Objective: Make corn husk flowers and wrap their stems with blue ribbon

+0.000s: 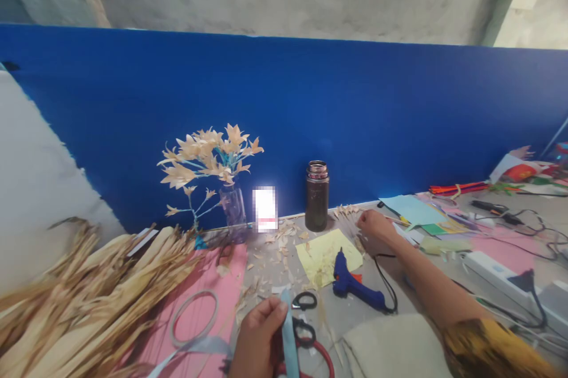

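My left hand is low in the middle and pinches a light blue ribbon strip that runs back to the left. Just beside it lie black-handled scissors. My right hand reaches far across the table, fingers closed over a bunch of small cut husk petals near a dark metal flask. A blue glue gun lies on the table under my right forearm, next to a yellow paper sheet.
A vase of husk flowers stands by the blue partition. Dried corn husks pile up at left on pink paper with a tape ring. Coloured papers, cables and a white power strip crowd the right.
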Tool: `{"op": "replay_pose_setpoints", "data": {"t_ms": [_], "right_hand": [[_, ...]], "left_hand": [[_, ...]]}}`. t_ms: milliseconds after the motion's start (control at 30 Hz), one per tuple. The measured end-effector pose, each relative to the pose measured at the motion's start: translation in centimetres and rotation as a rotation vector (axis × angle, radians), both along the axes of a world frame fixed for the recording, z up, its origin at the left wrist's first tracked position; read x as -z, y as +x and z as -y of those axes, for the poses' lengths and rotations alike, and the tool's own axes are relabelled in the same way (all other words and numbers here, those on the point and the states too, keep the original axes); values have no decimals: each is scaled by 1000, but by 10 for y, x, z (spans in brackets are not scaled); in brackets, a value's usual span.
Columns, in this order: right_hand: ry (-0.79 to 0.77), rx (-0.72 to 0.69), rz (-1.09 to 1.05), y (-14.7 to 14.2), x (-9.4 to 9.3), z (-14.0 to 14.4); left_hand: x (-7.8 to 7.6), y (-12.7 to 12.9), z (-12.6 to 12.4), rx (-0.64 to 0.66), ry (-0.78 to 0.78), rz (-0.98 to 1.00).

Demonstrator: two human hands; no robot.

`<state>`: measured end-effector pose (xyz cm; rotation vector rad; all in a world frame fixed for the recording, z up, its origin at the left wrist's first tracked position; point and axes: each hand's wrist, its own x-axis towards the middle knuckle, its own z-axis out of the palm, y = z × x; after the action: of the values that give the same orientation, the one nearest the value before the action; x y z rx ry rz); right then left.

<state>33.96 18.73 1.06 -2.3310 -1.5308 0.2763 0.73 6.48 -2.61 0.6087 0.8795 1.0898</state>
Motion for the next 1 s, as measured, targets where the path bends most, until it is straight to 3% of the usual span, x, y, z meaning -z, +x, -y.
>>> {"op": "replay_pose_setpoints", "data": {"t_ms": [167,367,500,667,767,833,900,1000], "right_hand": [[-76,12,11,4,30,-17],[-17,41,-56,8,41,-24],[137,65,-146,8,34,-20],[406,81,-256,-2,7,5],[527,12,-363,-38,-9,39],[539,-116,-484,-76,-17,69],[437,-317,-715,-117,-22,99],[295,-567,-756,-165,-18,131]], "left_hand": [[5,-2,-4,1,-6,28],[10,-2,-8,-6,-26,33],[15,-3,-10,23,6,10],[8,-3,-7,24,12,-27],[-1,-4,-4,-2,35,-47],[-5,-5,-4,-28,56,-61],[-5,-6,-5,-40,50,-68],[-4,-8,-7,-52,48,-65]]}}
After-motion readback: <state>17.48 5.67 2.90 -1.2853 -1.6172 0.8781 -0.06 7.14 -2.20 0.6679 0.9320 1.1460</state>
